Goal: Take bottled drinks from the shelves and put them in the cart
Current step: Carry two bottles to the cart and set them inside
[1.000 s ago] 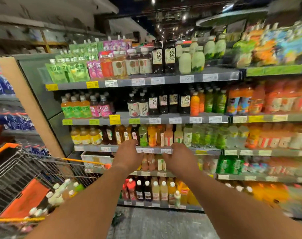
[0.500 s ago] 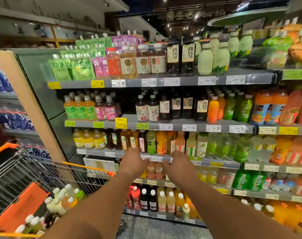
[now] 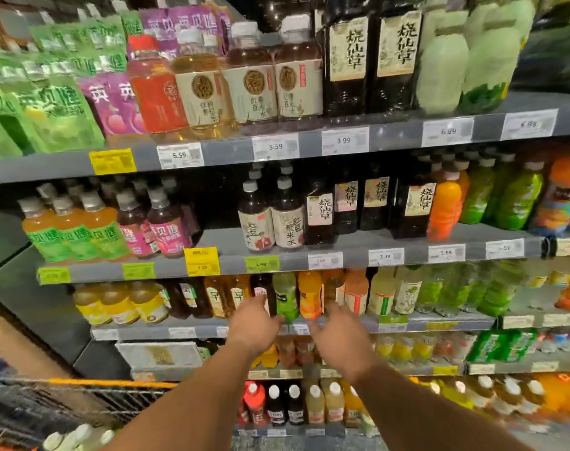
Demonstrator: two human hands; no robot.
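Reaching together toward third shelf (image 3: 342,323): left hand (image 3: 254,323) and right hand (image 3: 340,340) both empty, fingers loosely spread, probably aiming for green bottle (image 3: 285,296) between them. Cart (image 3: 82,408) waits lower left.

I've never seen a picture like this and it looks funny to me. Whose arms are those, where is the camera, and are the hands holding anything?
The camera sits on a person's head and looks forward and down, so you see that person's own arms. The left hand and the right hand reach toward a shop shelf full of drink bottles. Both hands are open and hold nothing yet. Just past the fingers stand a green bottle and an orange bottle. At the bottom left is the wire shopping cart, with some white bottle caps showing inside it.
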